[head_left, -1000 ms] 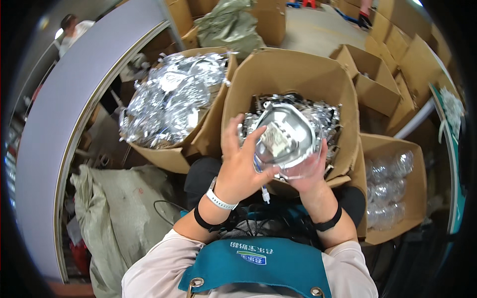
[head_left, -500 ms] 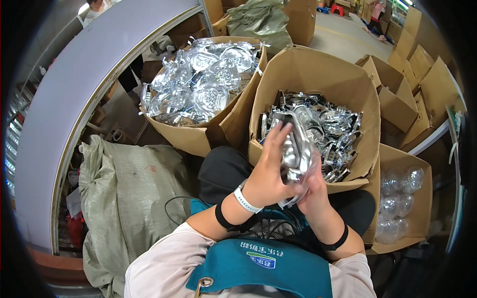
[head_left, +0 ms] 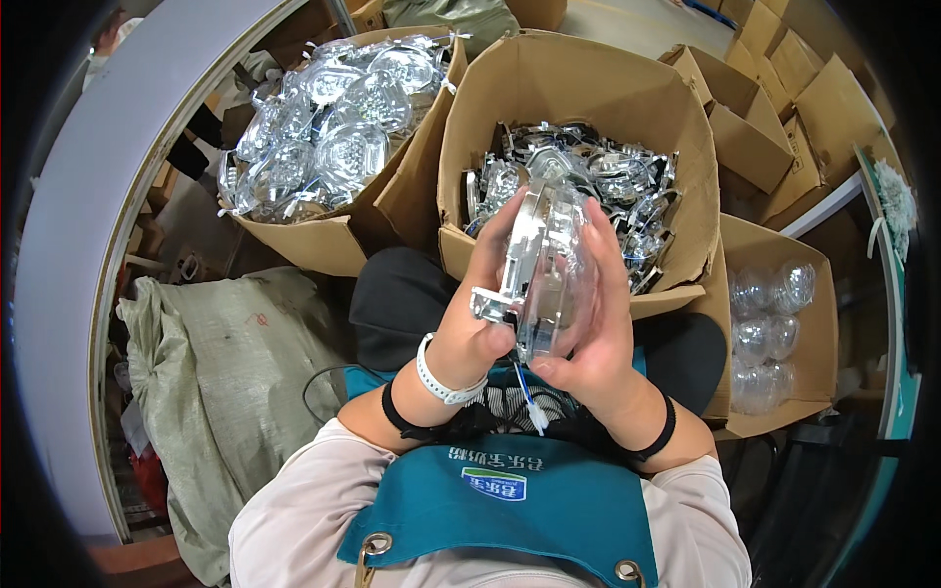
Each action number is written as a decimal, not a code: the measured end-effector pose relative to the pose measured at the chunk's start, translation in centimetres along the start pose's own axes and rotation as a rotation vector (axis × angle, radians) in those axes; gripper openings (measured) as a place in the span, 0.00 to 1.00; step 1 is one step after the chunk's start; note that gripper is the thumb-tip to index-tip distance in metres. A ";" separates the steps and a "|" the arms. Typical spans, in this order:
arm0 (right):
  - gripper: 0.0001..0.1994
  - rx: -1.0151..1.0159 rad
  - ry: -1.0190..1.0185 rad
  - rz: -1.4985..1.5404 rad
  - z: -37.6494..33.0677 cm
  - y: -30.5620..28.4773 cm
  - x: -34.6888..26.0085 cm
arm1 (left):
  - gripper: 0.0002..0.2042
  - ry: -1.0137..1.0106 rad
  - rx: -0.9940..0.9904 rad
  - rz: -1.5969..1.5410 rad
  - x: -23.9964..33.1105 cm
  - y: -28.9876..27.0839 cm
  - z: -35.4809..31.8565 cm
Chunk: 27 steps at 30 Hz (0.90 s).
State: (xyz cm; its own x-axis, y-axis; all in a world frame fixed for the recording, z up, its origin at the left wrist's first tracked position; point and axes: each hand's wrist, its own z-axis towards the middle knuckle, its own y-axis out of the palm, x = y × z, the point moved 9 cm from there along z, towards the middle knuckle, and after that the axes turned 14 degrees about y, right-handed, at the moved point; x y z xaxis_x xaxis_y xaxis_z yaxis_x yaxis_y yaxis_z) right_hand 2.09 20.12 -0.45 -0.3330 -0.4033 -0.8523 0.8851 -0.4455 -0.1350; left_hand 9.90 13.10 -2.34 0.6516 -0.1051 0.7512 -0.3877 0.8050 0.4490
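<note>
Between my two hands, above my lap, is a lamp made of a silver chromed part (head_left: 522,255) and a clear domed plastic cover (head_left: 567,284), standing on edge and pressed face to face. My left hand (head_left: 466,323) is closed on the silver side, its thumb near a square metal bracket. Wrapped round the clear cover is my right hand (head_left: 608,338), thumb at the lower edge and fingers along the outer side. Blue and white wires (head_left: 525,380) hang from the lamp, ending in a white connector (head_left: 538,417). Whether the two parts are locked together I cannot tell.
Straight ahead, a cardboard box (head_left: 578,83) holds silver lamp parts. Left of it, another box (head_left: 314,253) is heaped with clear-covered lamps. A smaller box (head_left: 809,367) at right holds clear domed covers. A green woven sack (head_left: 225,363) lies beside my left leg.
The lamp has turned, so its edge and dangling wires face me. My right hand now spreads round the clear cover, and my left has moved down the silver side. The view has shifted.
</note>
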 end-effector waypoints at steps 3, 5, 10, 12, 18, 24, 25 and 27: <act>0.54 -0.014 0.076 0.104 0.2 -0.3 0.5 | 0.60 0.107 0.031 0.089 0.5 -0.2 0.3; 0.53 -0.074 0.114 0.102 0.5 -0.4 0.6 | 0.66 0.093 0.051 0.108 0.2 -0.8 0.0; 0.50 -0.169 0.205 0.316 1.0 -0.7 1.4 | 0.60 0.039 -0.015 0.146 1.0 -0.4 -0.2; 0.51 -0.181 0.199 0.396 0.9 -0.6 2.0 | 0.60 0.019 -0.048 0.310 1.1 -0.4 -0.4; 0.45 -0.063 0.138 0.472 0.7 -1.0 2.1 | 0.60 0.019 -0.029 0.280 -0.1 -0.3 0.0; 0.18 -0.005 0.271 0.139 1.7 -3.7 2.3 | 0.54 -0.232 -0.162 -0.013 -5.4 0.6 -1.7; 0.18 0.002 0.281 0.134 1.6 -4.1 2.6 | 0.54 -0.240 -0.163 -0.022 -5.6 0.5 -1.9; 0.16 -0.011 0.396 0.022 1.4 -4.5 4.2 | 0.40 -0.298 -0.192 0.132 -5.5 -0.2 -1.9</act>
State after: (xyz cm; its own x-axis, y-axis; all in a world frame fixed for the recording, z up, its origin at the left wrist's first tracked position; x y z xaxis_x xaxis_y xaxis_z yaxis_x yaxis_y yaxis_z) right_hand -3.75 19.29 -2.75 -0.1645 -0.0718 -0.9838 0.8949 -0.4304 -0.1182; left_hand 7.63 14.60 -7.42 0.3746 -0.1356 0.9172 -0.3083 0.9147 0.2611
